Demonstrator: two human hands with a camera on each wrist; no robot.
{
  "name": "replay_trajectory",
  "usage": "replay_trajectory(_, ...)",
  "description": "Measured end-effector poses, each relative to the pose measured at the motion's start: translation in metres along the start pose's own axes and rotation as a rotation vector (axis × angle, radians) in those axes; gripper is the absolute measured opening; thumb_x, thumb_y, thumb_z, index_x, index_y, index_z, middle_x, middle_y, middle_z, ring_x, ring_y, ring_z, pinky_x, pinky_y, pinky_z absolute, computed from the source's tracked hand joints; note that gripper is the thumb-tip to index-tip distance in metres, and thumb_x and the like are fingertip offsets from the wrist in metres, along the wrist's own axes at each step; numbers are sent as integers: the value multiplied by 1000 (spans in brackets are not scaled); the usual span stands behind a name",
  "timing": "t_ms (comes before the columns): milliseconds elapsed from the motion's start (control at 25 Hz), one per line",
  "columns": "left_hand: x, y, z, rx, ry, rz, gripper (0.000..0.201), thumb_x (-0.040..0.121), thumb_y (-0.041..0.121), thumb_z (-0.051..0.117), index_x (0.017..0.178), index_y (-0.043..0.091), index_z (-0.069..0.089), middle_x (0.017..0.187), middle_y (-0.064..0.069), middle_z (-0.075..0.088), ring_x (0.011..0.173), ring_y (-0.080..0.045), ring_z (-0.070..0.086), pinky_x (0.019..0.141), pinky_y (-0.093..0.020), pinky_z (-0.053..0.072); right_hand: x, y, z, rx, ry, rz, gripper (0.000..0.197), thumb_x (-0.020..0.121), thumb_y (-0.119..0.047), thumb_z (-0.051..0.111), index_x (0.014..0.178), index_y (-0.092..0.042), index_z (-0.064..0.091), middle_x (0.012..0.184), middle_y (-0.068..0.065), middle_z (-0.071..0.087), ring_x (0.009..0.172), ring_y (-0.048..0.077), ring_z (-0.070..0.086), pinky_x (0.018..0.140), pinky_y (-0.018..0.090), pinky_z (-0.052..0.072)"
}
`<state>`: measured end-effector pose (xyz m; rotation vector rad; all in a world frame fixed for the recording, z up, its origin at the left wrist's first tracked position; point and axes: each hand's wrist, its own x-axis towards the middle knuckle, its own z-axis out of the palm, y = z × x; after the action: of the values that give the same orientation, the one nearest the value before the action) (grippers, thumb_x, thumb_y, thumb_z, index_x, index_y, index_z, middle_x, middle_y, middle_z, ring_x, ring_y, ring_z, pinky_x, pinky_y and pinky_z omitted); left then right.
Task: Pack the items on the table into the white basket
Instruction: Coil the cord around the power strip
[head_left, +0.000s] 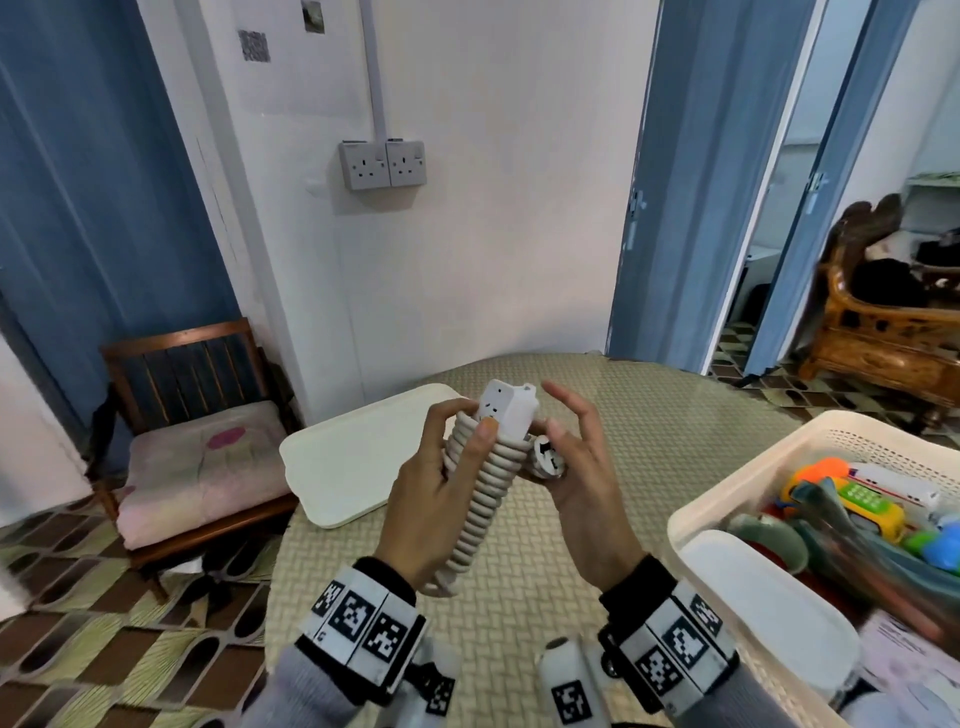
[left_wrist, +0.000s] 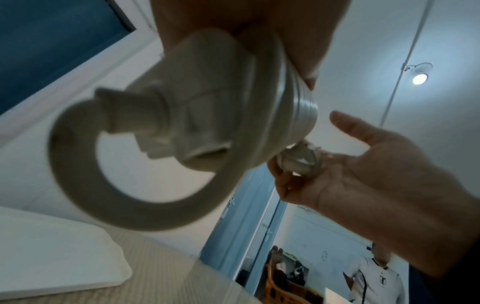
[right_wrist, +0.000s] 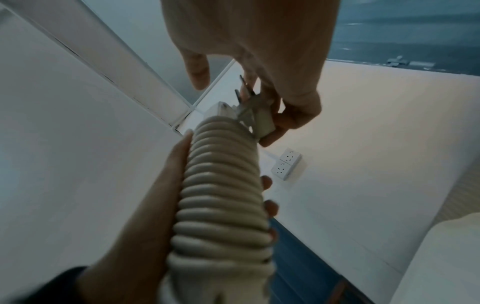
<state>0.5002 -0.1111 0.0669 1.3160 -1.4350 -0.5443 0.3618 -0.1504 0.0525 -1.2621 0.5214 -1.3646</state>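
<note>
Your left hand (head_left: 436, 499) has its fingers (head_left: 441, 415) curled round the extension strip (head_left: 506, 410), thumb pressed across the cord (head_left: 480, 499) that is wound in tight turns down the strip's body. That grip probably serves to keep the coils from springing loose. Your right hand (head_left: 576, 467) sits at 3 o'clock of the bundle: its lower fingers and thumb pinch the plug (head_left: 548, 454), while the index and middle fingers are spread and lifted clear. I judge you are looking for a place to tuck the plug so the cord end stays put before packing.

The bundle is held upright in the air above the woven surface (head_left: 519, 597), touching nothing but your hands. The white basket (head_left: 727, 499) stands at 4 o'clock of it, near your right wrist, already holding bright toys (head_left: 872, 509) and a white lid-like piece (head_left: 769, 592). A white tray (head_left: 358, 457) lies at 10 o'clock on the surface.

The right wrist view shows what the head view hides: the plug's metal pins (right_wrist: 241, 90) pointing up between your fingers, and your left fingertips wrapping round the far side of the coils. The left wrist view alone shows the strip's bottom end, where the cord leaves through a collar (left_wrist: 130, 115) and swings in a loose loop (left_wrist: 135, 197) that is not yet snug.
</note>
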Motion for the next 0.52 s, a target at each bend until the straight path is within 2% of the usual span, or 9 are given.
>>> replay_trajectory(120, -6, 10, 25, -97, 68, -5, 31, 99, 50, 21, 106, 39, 50, 84, 14, 69, 71, -5, 67, 65, -24, 54, -22, 3, -2, -28, 82, -99, 44, 84, -29, 64, 124, -26, 48, 125, 4, 57, 111, 22, 60, 89, 38, 51)
replay_trajectory(160, -8, 13, 34, -158, 70, -32, 34, 101, 46, 18, 106, 40, 51, 84, 13, 69, 72, -6, 67, 66, -24, 54, -29, 3, -3, -84, 106, -129, 46, 81, -30, 68, 123, -26, 48, 127, 2, 54, 114, 21, 58, 89, 36, 52)
replay_trajectory(280, -11, 21, 68, -496, 13, -154, 50, 100, 49, 15, 111, 31, 60, 88, 0, 72, 81, -23, 70, 74, -41, 57, -45, 0, -20, -273, 203, -151, 53, 71, -37, 76, 116, -32, 47, 133, 6, 40, 121, 22, 52, 89, 37, 54)
replay_trajectory(360, -13, 26, 94, -650, -100, -215, 60, 98, 58, 14, 120, 29, 61, 110, -11, 68, 98, -30, 68, 84, -48, 55, -54, -9, -43, -367, 289, -177, 60, 69, -37, 81, 115, -31, 44, 134, 10, 36, 120, 27, 52, 91, 43, 53)
replay_trajectory(440, -17, 31, 116, -718, -276, -235, 63, 93, 62, 13, 130, 33, 55, 126, -4, 63, 112, -22, 63, 94, -41, 52, -65, -28, -71, -458, 352, -203, 64, 69, -36, 83, 117, -24, 43, 131, 11, 38, 117, 32, 54, 92, 50, 50)
replay_trajectory(520, -20, 36, 139, -681, -464, -205, 61, 88, 64, 15, 134, 42, 49, 131, 6, 60, 118, -12, 59, 99, -35, 46, -79, -55, -102, -518, 398, -210, 60, 68, -34, 84, 113, -22, 46, 130, 7, 41, 117, 32, 54, 91, 51, 50)
